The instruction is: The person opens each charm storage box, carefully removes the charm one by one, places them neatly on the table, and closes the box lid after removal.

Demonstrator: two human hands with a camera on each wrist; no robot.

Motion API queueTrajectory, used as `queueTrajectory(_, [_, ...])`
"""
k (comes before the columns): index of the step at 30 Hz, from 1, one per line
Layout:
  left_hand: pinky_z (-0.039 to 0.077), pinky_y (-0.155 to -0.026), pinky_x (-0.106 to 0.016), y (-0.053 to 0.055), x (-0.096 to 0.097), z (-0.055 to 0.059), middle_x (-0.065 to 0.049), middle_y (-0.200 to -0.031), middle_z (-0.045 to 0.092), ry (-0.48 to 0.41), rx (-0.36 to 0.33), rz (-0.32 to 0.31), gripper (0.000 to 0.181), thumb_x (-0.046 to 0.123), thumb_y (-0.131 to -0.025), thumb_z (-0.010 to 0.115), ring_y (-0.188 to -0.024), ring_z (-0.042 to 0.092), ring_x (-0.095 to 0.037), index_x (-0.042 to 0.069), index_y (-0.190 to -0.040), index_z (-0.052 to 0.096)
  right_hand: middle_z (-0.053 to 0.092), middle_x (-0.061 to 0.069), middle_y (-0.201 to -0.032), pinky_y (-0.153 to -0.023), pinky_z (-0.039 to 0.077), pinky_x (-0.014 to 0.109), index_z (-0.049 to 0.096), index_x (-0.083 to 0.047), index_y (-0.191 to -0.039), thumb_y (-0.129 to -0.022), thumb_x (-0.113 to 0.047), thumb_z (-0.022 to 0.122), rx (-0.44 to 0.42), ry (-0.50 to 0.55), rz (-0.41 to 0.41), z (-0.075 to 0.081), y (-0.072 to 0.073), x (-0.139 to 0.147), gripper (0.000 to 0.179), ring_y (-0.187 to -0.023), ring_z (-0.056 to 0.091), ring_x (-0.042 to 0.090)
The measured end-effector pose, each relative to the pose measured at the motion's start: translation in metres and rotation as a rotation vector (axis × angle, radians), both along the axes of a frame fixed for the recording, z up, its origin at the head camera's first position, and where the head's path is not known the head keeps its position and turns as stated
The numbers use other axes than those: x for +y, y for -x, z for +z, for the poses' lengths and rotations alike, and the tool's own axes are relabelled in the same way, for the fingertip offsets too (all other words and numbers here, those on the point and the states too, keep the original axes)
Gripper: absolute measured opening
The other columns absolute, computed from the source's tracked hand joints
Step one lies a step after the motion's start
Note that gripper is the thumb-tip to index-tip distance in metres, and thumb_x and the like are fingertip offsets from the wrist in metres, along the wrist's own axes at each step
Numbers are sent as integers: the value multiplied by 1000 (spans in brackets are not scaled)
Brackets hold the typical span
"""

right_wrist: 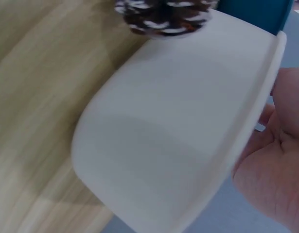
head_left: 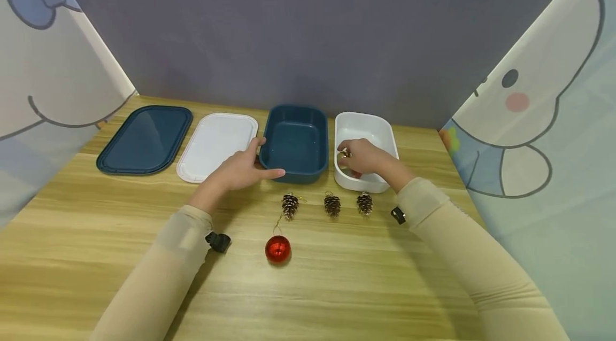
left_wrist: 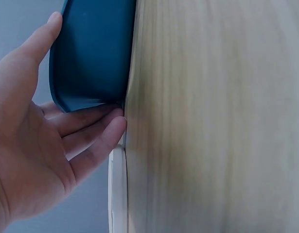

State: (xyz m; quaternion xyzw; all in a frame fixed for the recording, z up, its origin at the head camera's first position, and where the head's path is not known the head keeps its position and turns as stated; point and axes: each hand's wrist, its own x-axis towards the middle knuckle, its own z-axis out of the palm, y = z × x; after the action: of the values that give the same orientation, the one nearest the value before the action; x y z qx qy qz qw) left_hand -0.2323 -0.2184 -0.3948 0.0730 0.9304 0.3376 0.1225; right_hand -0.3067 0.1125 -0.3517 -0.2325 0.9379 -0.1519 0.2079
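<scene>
My left hand (head_left: 240, 170) lies against the near left corner of a dark blue box (head_left: 295, 146), its thumb along the front rim and its other fingers by the left wall. In the left wrist view these fingers are loosely extended beside the box. My right hand (head_left: 366, 156) reaches down into a white box (head_left: 366, 183), fingers curled about a gold Christmas ball (head_left: 343, 159). Something red (head_left: 356, 174) shows under that hand, mostly covered. The white wall hides the right fingertips in the right wrist view.
Three pine cones, left (head_left: 290, 206), middle (head_left: 332, 205) and right (head_left: 364, 203), lie before the boxes. Nearer sits a red Christmas ball (head_left: 277, 249) with a gold loop. Left of the boxes are a white lid (head_left: 218, 143) and a dark blue lid (head_left: 146, 140). A grey wall (head_left: 313, 36) stands behind.
</scene>
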Motion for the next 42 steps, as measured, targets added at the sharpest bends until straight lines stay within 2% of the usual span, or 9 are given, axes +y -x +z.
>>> queueTrajectory(4, [49,-112,-59,3,3,-2,-21,-141,69,0,4,1,125,86,-81,70,-131,67,-37,18,-170,14,73,22,-110,-80,62,40,51,1,-152,-110,-27,59,45,44,-70,12,-3,5,51,-62,74,22])
queueTrajectory(7, [49,-112,-59,3,3,-3,-21,-141,69,5,1,-2,124,84,-82,70,-132,67,-37,17,-170,14,73,24,-120,-93,60,46,48,-2,-156,-113,-31,54,99,73,-117,24,-7,11,53,-68,76,27])
queueTrajectory(10, [49,-111,-60,3,2,-5,-21,-141,69,9,2,-5,124,84,-82,70,-131,67,-37,16,-170,14,61,26,-136,-89,62,45,49,-6,-157,-114,-30,51,152,171,-158,37,-17,20,49,-78,77,30])
queueTrajectory(14, [50,-111,-59,6,3,-6,-20,-140,69,-2,9,-6,125,86,-81,70,-130,67,-37,16,-170,15,49,25,-144,-76,65,35,55,-11,-153,-113,-28,54,183,328,-186,55,-41,32,44,-92,76,32])
queueTrajectory(19, [50,-111,-58,10,3,-6,-20,-139,69,-17,13,-10,124,85,-81,70,-129,68,-36,16,-170,15,52,14,-148,-90,59,43,64,-16,-144,-109,-27,63,221,444,-157,65,-80,39,37,-109,70,32])
queueTrajectory(25, [50,-111,-59,10,-2,-4,-22,-140,68,-21,8,-10,124,83,-84,70,-130,67,-38,15,-170,13,63,7,-143,-96,58,34,72,-15,-135,-107,-16,67,229,600,-108,47,-118,28,29,-116,64,23])
queueTrajectory(29, [49,-112,-60,12,-5,-1,-24,-143,66,-11,1,-17,125,84,-83,69,-132,65,-39,15,-171,11,61,9,-147,-85,60,26,64,-14,-145,-105,-14,68,160,684,-88,23,-134,26,40,-109,66,19])
queueTrajectory(34, [48,-113,-61,15,-9,1,-25,-147,63,11,6,-20,126,86,-82,68,-135,63,-41,16,-171,11,65,8,-135,-82,58,26,60,-13,-149,-95,-9,80,134,762,-11,2,-141,26,58,-96,64,18])
queueTrajectory(42, [46,-115,-62,10,-14,1,-25,-146,64,17,-5,-13,127,86,-82,68,-137,62,-41,15,-171,11,64,2,-124,-76,59,27,71,-12,-132,-87,-14,90,167,741,90,-18,-144,26,49,-86,60,10])
